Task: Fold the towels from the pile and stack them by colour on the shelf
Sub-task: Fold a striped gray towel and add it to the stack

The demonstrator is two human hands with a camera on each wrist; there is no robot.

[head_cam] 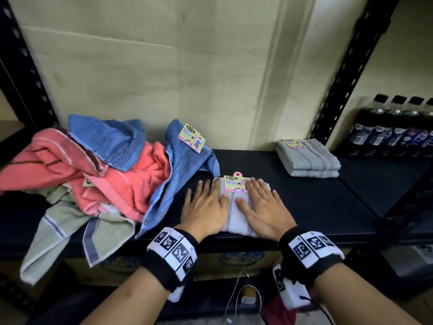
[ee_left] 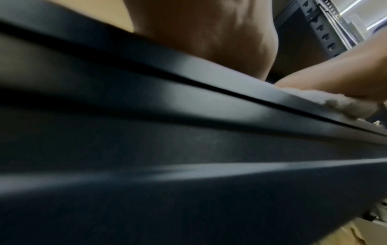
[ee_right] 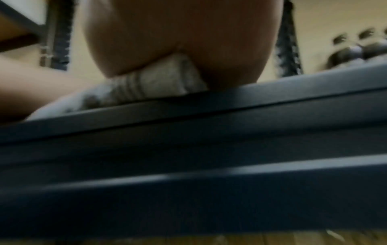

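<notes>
A folded white towel [head_cam: 234, 214] with thin stripes and a paper label lies near the front edge of the black shelf [head_cam: 316, 202]. My left hand [head_cam: 206, 202] lies flat, fingers straight, on its left side. My right hand [head_cam: 262, 205] presses flat on its right side. The right wrist view shows the towel [ee_right: 159, 82] squashed under my palm. In the left wrist view the towel's edge [ee_left: 345, 106] pokes out under the other hand. A loose pile of pink [head_cam: 112, 181], blue [head_cam: 182, 170] and pale green towels [head_cam: 58, 221] sits to the left. Two folded grey towels [head_cam: 307, 158] are stacked at the back right.
Dark bottles [head_cam: 393, 130] stand on the neighbouring shelf at far right. Black perforated uprights [head_cam: 346, 73] frame the shelf. The green towels hang over the shelf's front edge. Cardboard boxes [head_cam: 234, 261] and a white cable [head_cam: 236, 292] lie below.
</notes>
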